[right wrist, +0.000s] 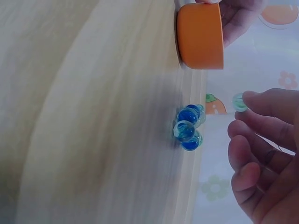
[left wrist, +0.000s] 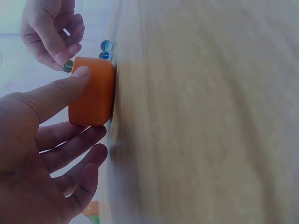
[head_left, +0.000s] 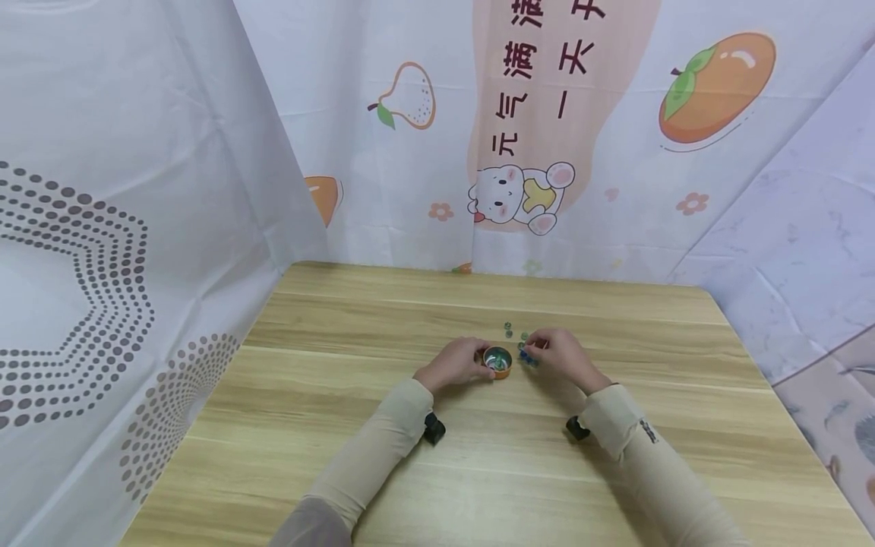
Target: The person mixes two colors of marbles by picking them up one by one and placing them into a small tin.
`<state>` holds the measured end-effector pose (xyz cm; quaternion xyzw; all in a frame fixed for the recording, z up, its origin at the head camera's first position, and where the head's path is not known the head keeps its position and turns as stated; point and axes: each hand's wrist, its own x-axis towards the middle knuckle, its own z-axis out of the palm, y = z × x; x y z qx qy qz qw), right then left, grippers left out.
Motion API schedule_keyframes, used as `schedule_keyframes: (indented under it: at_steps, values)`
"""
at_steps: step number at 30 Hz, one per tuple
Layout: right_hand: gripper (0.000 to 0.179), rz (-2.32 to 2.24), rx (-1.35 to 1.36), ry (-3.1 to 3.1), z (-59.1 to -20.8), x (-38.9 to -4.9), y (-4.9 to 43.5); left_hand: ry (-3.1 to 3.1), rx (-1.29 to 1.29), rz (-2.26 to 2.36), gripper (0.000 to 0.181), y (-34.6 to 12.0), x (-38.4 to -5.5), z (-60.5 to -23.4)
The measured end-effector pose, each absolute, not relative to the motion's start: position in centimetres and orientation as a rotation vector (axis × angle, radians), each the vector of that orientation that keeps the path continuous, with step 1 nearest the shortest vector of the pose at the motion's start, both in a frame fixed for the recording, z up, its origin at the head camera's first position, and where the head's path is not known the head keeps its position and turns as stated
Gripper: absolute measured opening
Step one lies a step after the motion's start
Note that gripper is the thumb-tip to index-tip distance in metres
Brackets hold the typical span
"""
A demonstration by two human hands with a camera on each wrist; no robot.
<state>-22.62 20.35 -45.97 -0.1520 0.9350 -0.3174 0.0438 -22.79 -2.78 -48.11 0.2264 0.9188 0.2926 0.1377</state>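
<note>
My left hand [head_left: 456, 360] holds a small orange bowl [left wrist: 93, 93] by its side, thumb near the rim and fingers round the far side. The bowl stands upright on the table, with a silvery inside where some greenish marbles show in the head view. Just to the right of it, my right hand [head_left: 562, 355] pinches a pale green glass marble [right wrist: 239, 102] between thumb and forefinger, raised above the table. Below that hand lies a tight cluster of blue and clear marbles [right wrist: 185, 131]. In the left wrist view, the pinched marble appears close to the bowl's rim.
A few more greenish marbles [head_left: 508, 330] lie behind the cluster, farther back on the wooden table [head_left: 383, 327]. Printed curtains [head_left: 410, 190] hang along the back and both sides of the table.
</note>
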Motion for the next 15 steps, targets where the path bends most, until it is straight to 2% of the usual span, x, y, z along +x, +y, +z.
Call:
schedule_keyframes:
  at_steps: [15]
  values:
    - [0.015,-0.993,-0.55,2.876,-45.92,-22.68,19.61,2.667,0.673,0.837,0.056,-2.88,-22.87,-48.18]
